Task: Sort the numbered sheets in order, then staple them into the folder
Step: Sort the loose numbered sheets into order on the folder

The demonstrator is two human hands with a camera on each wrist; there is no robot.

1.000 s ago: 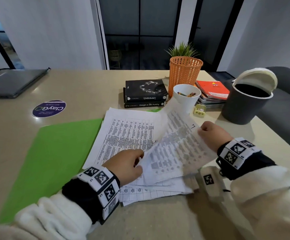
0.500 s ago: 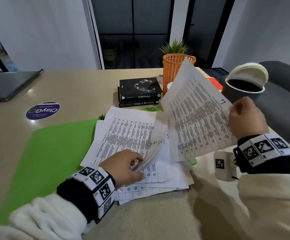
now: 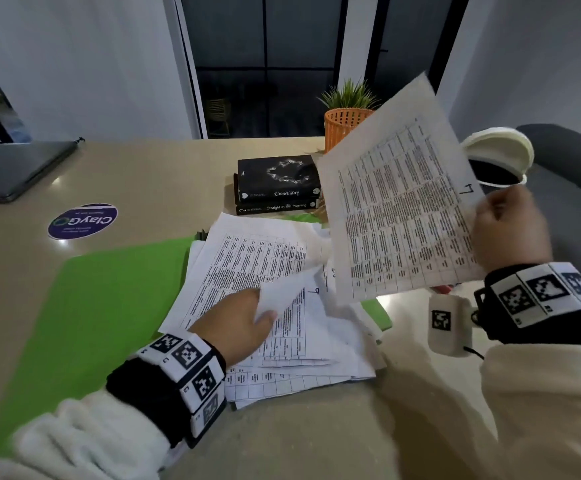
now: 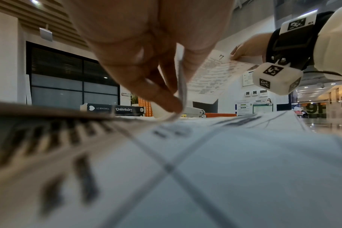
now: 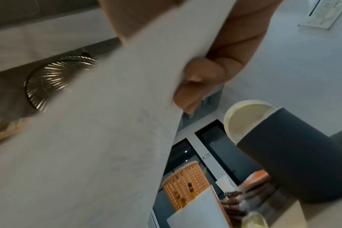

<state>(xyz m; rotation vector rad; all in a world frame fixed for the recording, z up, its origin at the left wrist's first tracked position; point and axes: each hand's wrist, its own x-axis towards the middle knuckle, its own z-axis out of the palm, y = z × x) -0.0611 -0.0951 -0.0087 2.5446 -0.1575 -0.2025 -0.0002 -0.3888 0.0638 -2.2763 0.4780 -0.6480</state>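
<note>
Now that sheet 7 (image 3: 399, 209) has been lifted clear, pinched by the right hand (image 3: 510, 230), a corner of the pile (image 3: 302, 327) is pinched beneath the left hand (image 3: 237, 323); sorting remains unfinished.

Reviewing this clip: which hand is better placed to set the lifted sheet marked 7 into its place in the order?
Right, probably. The right hand already pinches sheet 7 aloft by its numbered corner, while the left hand pinches a lifted page on the pile.

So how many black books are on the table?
2, stacked behind the papers: the top book, "Unbirthday", lies on the bottom book. More may hide behind the lifted sheet.
</note>
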